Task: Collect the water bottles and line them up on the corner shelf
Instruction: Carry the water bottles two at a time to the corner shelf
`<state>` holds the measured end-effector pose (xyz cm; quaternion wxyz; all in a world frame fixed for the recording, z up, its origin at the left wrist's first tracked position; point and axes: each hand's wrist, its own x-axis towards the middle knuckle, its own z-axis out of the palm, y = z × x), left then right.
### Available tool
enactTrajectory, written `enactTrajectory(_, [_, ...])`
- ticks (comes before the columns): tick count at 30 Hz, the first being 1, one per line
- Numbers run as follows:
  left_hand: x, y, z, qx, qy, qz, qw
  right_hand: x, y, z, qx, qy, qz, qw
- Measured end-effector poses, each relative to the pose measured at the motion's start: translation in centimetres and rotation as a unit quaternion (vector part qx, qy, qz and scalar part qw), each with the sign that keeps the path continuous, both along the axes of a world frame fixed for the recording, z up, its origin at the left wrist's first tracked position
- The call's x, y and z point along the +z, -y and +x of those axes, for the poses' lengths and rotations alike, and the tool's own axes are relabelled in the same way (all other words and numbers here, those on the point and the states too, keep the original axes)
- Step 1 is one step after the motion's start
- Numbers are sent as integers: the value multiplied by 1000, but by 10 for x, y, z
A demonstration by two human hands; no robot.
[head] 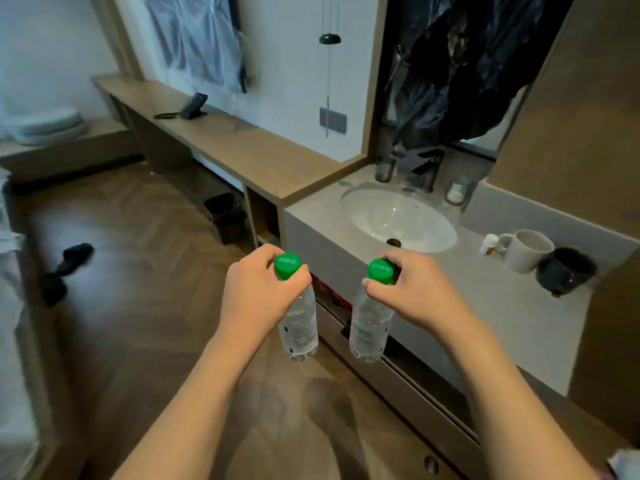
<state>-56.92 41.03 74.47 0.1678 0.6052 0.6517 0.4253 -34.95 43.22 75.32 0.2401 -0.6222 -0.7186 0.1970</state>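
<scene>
Two clear water bottles with green caps are being held in the air above the wooden floor (145,258), just in front of the vanity counter (478,306). The left bottle (300,327) is being gripped at its neck by the left hand (256,296), whose fingers are curled closed around the cap. The right bottle (369,327) is being gripped the same way by the right hand (415,292), thumb and fingers closed about the cap. Both bottles are being kept upright, side by side and apart. A white sink basin (398,220) is being shown beyond them, with a white mug (528,251) and a dark mug (564,270) standing near each other on the counter to the right. A long wooden shelf (221,140) is running along the wall to the left.
</scene>
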Motion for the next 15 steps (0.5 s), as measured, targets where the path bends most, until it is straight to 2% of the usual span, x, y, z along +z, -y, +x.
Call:
enactTrajectory(8, [5,-124,-136,107,38,26,993,13,-149,-146,88,9,-22,996])
enactTrajectory(15, [9,-226,-292,117,39,39,992,29,-268,-303,130,14,-24,991])
